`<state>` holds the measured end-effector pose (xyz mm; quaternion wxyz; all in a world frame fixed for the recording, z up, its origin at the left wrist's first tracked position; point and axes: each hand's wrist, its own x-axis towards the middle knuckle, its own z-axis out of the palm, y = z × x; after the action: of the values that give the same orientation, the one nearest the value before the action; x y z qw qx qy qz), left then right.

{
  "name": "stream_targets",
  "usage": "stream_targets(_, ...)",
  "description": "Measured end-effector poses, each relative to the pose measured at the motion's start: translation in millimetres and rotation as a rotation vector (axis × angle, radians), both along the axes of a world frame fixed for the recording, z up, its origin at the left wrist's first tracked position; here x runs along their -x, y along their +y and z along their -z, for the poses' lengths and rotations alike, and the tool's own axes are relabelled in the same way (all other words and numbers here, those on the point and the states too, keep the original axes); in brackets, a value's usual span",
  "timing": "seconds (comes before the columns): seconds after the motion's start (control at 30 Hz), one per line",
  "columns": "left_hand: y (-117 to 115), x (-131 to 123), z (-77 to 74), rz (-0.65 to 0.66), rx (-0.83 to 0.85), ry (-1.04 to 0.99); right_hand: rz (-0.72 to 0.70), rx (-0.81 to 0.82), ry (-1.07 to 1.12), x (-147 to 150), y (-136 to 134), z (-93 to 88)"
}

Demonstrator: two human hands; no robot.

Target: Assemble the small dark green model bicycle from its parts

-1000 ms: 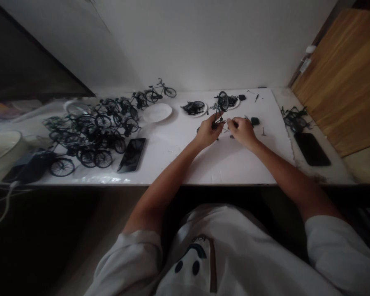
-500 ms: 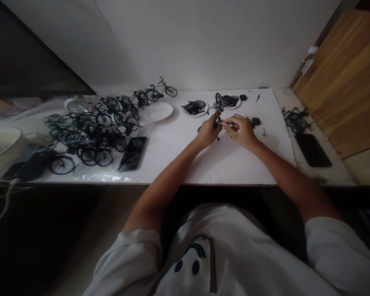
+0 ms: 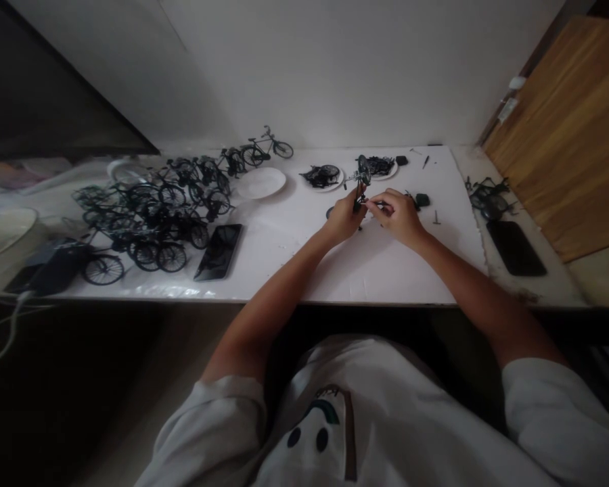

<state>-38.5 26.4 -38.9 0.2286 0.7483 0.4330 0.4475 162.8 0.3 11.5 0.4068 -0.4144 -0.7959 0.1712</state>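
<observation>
Here's the bike (image 3: 364,170), up above the worktop (image 3: 284,284), to the right of the big plate (image 3: 261,183), with one wheel standing clear of the grip. The left hand (image 3: 344,218) has it, fingers clamped around the frame. And in comes the right hand (image 3: 396,213), farther right of the big plate, thumb and finger together at the tips, right up against the frame (whether anything thin sits between them, no one could tell from here).

It looks a light thing, this bike, stiff in the frame but likely fragile at the spokes and handlebar; the frame seems the sound place to take hold, as the left hand does. Painted or bare metal, perhaps a little slippery.

Left of the big plate, a pile of bikes (image 3: 152,216), tangled wheel over wheel; to its right, a heap of parts (image 3: 321,177). Nearer the person than the big plate lies a phone (image 3: 217,251), no brand to be read on it. Writing? Only on the shirt (image 3: 386,406): small letters over a printed figure, too dim to read for certain.
</observation>
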Motion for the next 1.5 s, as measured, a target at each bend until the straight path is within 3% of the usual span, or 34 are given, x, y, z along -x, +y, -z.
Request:
stream_targets(0.27, 2, 0, 3.9, 0.068, 0.036, -0.002, 0.008, -0.003, -0.153, -2, 0, 0.6)
stream_targets(0.47, 5, 0, 10.3, 0.055, 0.049, 0.033, 0.002, 0.070, -0.097, 1, -5, -4.8)
stream_targets(0.73, 2, -1, 5.7, 0.069, 0.006, 0.032, 0.009, 0.441, 0.217, 9, -8, 3.1)
stream_targets(0.87, 0, -2, 5.1, 0.053, -0.028, 0.041, -0.076, 0.758, 0.455, 11, -6, 6.4)
stream_targets(0.93, 0, -3, 4.7, 0.047, -0.041, 0.046, -0.109, 0.827, 0.491, 11, -4, 7.1)
stream_targets(1.03, 0, -4, 3.0, 0.043, -0.033, 0.037, -0.071, 0.716, 0.371, 9, -2, 6.9)
stream_targets(1.17, 3, -1, 1.5, 0.051, -0.030, 0.005, -0.067, 0.228, 0.105, 5, -5, 2.9)
stream_targets(1.23, 5, 0, 2.7, 0.067, -0.031, -0.013, -0.102, 0.058, -0.022, 3, -6, 0.6)
stream_targets(1.37, 7, 1, 7.2, 0.096, -0.032, -0.062, -0.024, 0.029, -0.193, -1, -6, -1.2)
stream_targets(1.5, 4, 0, 6.8, 0.079, -0.028, -0.032, -0.029, 0.115, -0.131, 1, -8, -1.3)
